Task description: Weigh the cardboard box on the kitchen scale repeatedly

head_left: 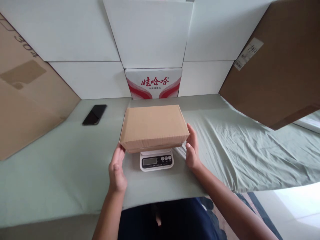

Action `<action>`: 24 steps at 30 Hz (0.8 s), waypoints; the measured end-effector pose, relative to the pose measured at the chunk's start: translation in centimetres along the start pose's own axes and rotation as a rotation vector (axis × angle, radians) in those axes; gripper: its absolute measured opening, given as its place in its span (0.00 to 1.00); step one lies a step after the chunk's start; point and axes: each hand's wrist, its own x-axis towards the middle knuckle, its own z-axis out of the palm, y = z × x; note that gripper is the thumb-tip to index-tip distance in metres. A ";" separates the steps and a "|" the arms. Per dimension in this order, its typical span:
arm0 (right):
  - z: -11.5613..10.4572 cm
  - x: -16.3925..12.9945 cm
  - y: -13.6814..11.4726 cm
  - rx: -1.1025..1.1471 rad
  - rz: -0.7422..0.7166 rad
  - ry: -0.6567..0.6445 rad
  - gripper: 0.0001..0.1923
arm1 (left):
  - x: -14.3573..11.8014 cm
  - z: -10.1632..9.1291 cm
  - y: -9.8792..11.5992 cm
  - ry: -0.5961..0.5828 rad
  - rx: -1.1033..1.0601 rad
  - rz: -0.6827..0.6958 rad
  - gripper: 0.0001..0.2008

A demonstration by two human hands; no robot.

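A closed brown cardboard box [153,123] lies over a small white kitchen scale [157,161], covering its platform. Only the scale's front shows, with a grey display and several round buttons; no digits can be read on it. My left hand [117,168] grips the box at its front left corner, fingers reaching along the side. At the front right corner, my right hand [192,148] holds the opposite side, thumb towards me. Whether the box's weight rests on the scale or in my hands, I cannot tell.
A black phone [95,115] lies on the green cloth [82,166] to the left. Behind stand white boxes [152,33] and a red-and-white printed carton [154,85]. Large cardboard panels [272,66] flank both sides. The table's front edge is close to me.
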 end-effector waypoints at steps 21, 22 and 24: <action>0.2 -0.4 -0.6 0.024 0.084 -0.107 0.40 | -0.3 -0.1 0.3 -0.050 0.012 -0.124 0.47; 0.3 -0.3 -0.9 0.027 0.086 -0.112 0.41 | -0.2 -0.1 0.5 -0.053 0.008 -0.111 0.46; 0.3 0.6 -1.5 0.033 0.071 -0.102 0.43 | 0.6 0.0 1.2 -0.061 0.002 -0.066 0.45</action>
